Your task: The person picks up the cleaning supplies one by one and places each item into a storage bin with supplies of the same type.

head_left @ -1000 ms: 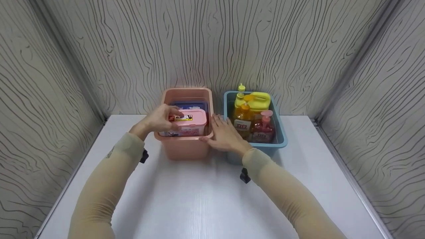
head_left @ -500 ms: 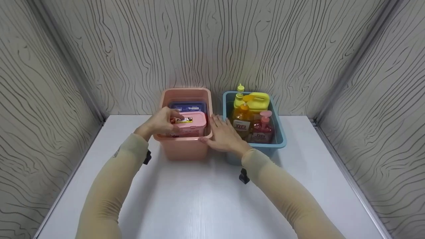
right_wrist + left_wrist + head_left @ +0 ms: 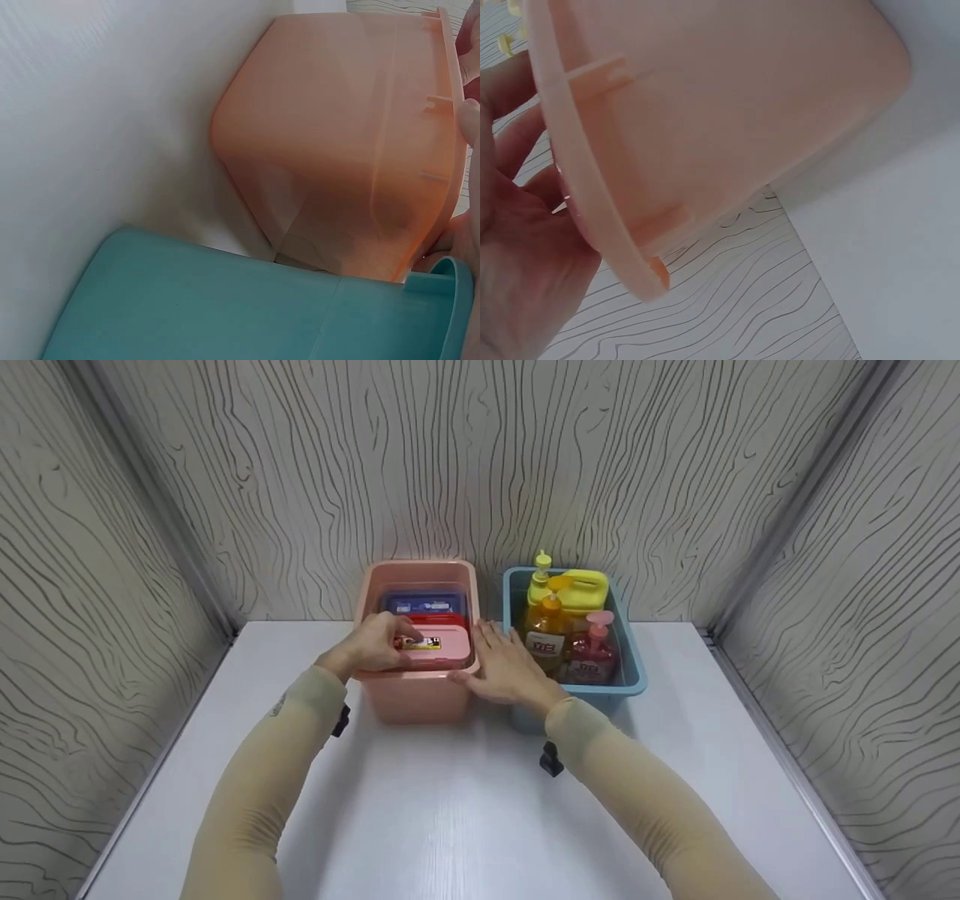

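In the head view a pink-lidded box [image 3: 451,645] sits low inside the peach plastic bin [image 3: 420,699], near its front. My left hand [image 3: 372,641] grips this box from the left, fingers over the lid's edge. Behind it in the bin stand something red [image 3: 441,619] and a dark blue package [image 3: 427,602]. My right hand [image 3: 508,666] lies with straight fingers along the bin's right rim, its thumb at the front corner. In the left wrist view the bin's wall [image 3: 727,97] hides most of the box beside my fingers [image 3: 517,139].
Close on the right stands a blue bin [image 3: 640,679] holding a yellow jug [image 3: 589,592], an orange pump bottle [image 3: 546,641] and a red pump bottle [image 3: 592,660]. A wood-patterned wall [image 3: 480,465] rises behind both bins. White tabletop [image 3: 442,817] stretches in front.
My left hand has lowered the pink-lidded box deeper into the peach bin and moved slightly right and nearer. The red thing behind it now shows. My right hand has stayed on the rim.
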`<action>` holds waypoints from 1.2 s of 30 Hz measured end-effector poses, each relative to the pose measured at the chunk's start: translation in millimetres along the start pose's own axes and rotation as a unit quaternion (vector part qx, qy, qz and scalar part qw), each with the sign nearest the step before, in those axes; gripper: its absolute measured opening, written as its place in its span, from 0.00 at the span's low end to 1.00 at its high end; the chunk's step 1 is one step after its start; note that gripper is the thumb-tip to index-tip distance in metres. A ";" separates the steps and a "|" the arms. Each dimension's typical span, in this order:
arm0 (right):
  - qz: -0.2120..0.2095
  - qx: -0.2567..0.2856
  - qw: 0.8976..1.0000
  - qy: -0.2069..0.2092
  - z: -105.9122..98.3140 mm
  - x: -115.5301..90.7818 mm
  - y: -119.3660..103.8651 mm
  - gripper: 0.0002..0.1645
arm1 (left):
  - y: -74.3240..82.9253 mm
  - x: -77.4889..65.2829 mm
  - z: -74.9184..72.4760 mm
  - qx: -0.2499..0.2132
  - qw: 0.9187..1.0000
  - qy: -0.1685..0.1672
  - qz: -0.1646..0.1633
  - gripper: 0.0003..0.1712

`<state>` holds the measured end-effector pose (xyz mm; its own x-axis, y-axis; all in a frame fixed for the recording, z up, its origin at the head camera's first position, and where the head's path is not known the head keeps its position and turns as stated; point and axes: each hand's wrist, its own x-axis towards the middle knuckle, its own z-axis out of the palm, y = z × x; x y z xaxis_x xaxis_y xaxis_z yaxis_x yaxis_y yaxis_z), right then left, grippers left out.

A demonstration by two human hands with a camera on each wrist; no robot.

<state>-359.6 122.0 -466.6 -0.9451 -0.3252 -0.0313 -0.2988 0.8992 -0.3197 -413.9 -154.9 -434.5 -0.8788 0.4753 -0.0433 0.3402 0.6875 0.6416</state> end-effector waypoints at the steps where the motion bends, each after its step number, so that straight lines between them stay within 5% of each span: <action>1: 0.001 0.000 1.000 -0.001 0.5 -0.2 -0.1 0.74 | -0.6 -0.2 0.7 0.002 1.000 0.000 0.001 0.26; 16: -0.003 -0.001 1.000 -0.006 2.4 -2.0 -3.2 0.72 | -9.6 -2.6 8.7 0.006 1.000 -0.003 -0.006 0.24; 23: -0.002 -0.011 1.000 -0.001 1.0 -2.9 -4.6 0.72 | -5.2 -4.2 2.5 -0.024 0.999 -0.005 -0.036 0.24; 36: 0.001 -0.011 1.000 -0.003 -0.8 -1.5 0.9 0.73 | 0.7 -4.6 4.3 0.004 1.000 0.014 -0.007 0.24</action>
<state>-358.6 123.5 -466.1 -0.9450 -0.3248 -0.0376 -0.2995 0.9060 -0.2990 -408.2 -154.3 -437.2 -0.8922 0.4505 -0.0316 0.3303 0.6988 0.6344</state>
